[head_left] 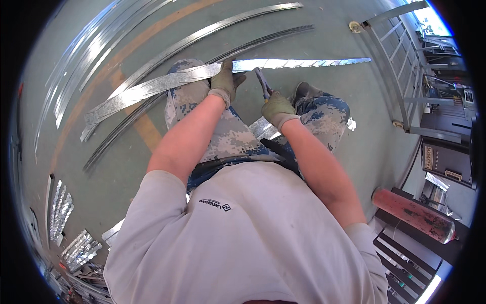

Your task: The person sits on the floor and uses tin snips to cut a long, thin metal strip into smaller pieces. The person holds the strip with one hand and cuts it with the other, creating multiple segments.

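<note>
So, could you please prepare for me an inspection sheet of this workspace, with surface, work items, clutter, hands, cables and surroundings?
Surface: grey-green floor with a yellow line.
Work items: long metal strip lying across the left trouser leg, its right part jagged along the edge; plier-like hand tool just below it, contact unclear.
Clutter: more long metal strips on the floor; short shiny pieces at lower left.
Hands: left hand, gloved, holds the strip; right hand, gloved, grips the tool.
Cables: nothing seen.
Surroundings: metal frame on casters at upper right; red cylinder at right.
</note>
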The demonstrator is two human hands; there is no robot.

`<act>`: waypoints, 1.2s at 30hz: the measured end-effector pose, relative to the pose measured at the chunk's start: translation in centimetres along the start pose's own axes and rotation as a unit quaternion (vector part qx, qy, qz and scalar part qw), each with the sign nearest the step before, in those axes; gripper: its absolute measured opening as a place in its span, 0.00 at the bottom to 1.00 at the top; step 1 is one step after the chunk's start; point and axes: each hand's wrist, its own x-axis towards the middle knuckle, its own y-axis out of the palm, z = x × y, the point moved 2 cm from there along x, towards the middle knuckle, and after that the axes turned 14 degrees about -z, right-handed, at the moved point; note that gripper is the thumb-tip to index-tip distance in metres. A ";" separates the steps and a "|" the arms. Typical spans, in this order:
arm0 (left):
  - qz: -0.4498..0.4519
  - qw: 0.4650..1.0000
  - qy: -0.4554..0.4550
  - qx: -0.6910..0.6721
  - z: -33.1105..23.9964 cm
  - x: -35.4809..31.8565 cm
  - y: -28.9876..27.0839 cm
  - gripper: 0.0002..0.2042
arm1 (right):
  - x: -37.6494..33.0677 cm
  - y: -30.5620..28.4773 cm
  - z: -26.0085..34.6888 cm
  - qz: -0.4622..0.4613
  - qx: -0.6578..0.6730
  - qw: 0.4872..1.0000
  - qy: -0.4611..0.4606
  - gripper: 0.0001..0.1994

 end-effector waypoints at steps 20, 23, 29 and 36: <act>0.001 0.999 -0.007 -0.034 0.1 0.8 -1.2 0.25 | -3.7 0.4 0.9 0.261 0.457 0.848 0.068 0.18; -0.007 0.999 -0.007 -0.040 0.1 0.6 -1.1 0.25 | -3.1 1.2 1.1 0.246 0.445 0.860 0.042 0.16; 0.026 0.999 -0.012 -0.030 0.1 0.6 -1.3 0.27 | -2.9 1.2 1.7 0.244 0.420 0.874 0.017 0.18; 0.024 1.000 0.012 -0.014 -0.1 0.2 -1.2 0.27 | -3.4 0.8 2.1 0.228 0.398 0.889 0.012 0.18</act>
